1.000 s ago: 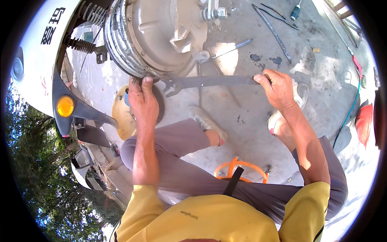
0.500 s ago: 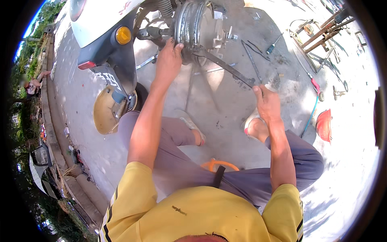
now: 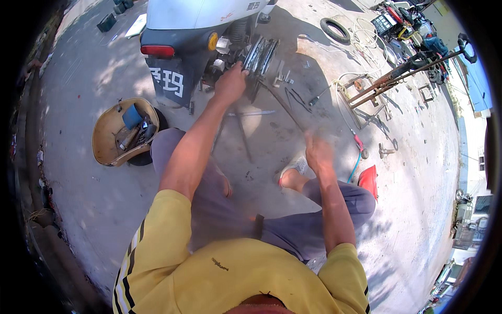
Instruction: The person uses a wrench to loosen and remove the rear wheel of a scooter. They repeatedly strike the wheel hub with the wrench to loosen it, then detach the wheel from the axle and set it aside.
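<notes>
A bare metal wheel rim [image 3: 260, 55] sits at the rear of a white scooter [image 3: 193, 14], beside its spring. My left hand [image 3: 231, 83] is closed at the near left edge of the rim, its fingers curled and partly hidden. A long dark pry bar [image 3: 282, 104] slants from the rim's lower side down to the right. Around its outer end my right hand [image 3: 319, 152] is closed, slightly smeared by motion. Pliers [image 3: 298, 97] and a screwdriver [image 3: 316, 98] lie on the ground right of the rim.
Left of my knee stands a tan tub [image 3: 99, 133] with tools inside. A red bowl-shaped thing [image 3: 368, 182] and an air hose with a red fitting [image 3: 358, 142] lie right. Beyond are a rusty metal stand [image 3: 381, 83], a loose tyre [image 3: 334, 30] and a scrap pile.
The view has swung and pulled back, showing more ground and the scrap pile on the right. Both hands keep their places on the rim and the pry bar; the right one is blurred.
</notes>
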Demonstrator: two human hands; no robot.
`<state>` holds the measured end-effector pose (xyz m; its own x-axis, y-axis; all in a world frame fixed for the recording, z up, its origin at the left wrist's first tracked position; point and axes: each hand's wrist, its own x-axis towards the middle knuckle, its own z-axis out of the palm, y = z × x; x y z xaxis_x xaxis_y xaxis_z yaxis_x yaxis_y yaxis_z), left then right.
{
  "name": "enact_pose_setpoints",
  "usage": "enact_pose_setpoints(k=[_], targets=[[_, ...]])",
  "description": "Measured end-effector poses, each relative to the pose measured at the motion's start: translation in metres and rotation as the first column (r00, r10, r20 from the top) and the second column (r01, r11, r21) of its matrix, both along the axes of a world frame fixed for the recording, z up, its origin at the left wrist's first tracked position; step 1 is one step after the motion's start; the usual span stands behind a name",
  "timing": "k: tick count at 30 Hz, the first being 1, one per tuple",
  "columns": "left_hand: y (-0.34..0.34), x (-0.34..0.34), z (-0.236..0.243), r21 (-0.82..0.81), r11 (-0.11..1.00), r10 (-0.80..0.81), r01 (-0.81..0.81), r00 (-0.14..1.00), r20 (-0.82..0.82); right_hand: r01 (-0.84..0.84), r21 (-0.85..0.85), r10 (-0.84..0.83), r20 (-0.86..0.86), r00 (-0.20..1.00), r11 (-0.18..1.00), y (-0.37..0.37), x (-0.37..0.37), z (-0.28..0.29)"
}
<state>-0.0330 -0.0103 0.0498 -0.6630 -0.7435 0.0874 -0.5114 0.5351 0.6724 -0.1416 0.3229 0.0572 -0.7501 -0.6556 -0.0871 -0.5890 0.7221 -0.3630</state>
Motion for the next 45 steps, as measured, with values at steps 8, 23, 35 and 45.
enact_pose_setpoints(k=[8, 23, 35, 45], targets=[[0.004, -0.002, -0.004, 0.013, 1.0, 0.016, -0.016, 1.0, -0.023, -0.046, -0.025, 0.044, -0.079, 0.996, 0.999, 0.008, 0.006, 0.001], [0.011, 0.006, -0.021, -0.013, 1.0, -0.009, 0.008, 0.997, -0.074, -0.062, -0.145, 0.064, 0.009, 0.998, 0.988, 0.011, -0.061, -0.032], [0.008, 0.008, -0.037, -0.031, 0.999, -0.033, 0.028, 0.982, -0.185, -0.117, -0.072, 0.11, -0.087, 0.99, 0.991, 0.004, -0.057, 0.0], [0.011, 0.01, -0.025, 0.022, 0.996, -0.077, 0.081, 0.984, -0.161, -0.197, -0.107, 0.188, -0.094, 0.978, 0.974, 0.005, -0.086, -0.014]])
